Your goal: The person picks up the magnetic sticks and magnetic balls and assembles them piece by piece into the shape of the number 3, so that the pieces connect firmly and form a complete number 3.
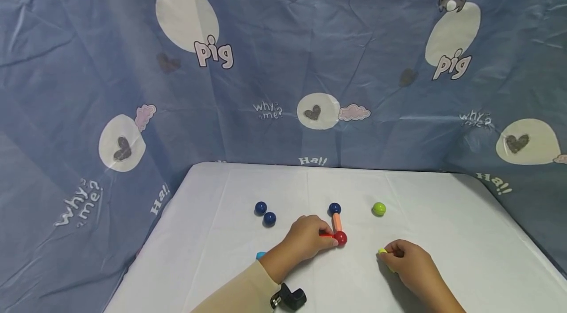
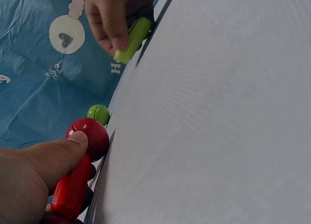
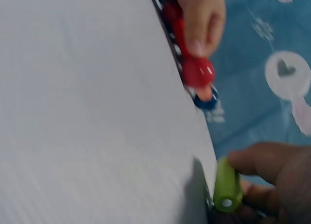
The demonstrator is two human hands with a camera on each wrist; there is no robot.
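Observation:
My left hand (image 1: 307, 239) holds a red rod (image 2: 70, 190) with a red ball (image 2: 91, 138) at its end; the thumb presses on this ball. A second red ball (image 3: 172, 11) sits at the rod's other end. From the first red ball (image 1: 340, 238), an orange rod (image 1: 337, 222) runs to a dark blue ball (image 1: 334, 209) on the far side. To the right, my right hand (image 1: 412, 264) pinches a short yellow-green toy rod (image 3: 227, 185) between thumb and fingers. A silvery round tip shows on that rod's end.
Two dark blue balls (image 1: 265, 213) lie at the left on the white-covered table (image 1: 469, 224). A green ball (image 1: 379, 209) rests at the back right. Part of a light blue piece (image 1: 260, 255) peeks out behind the left wrist. A patterned blue curtain (image 1: 266, 57) hangs behind.

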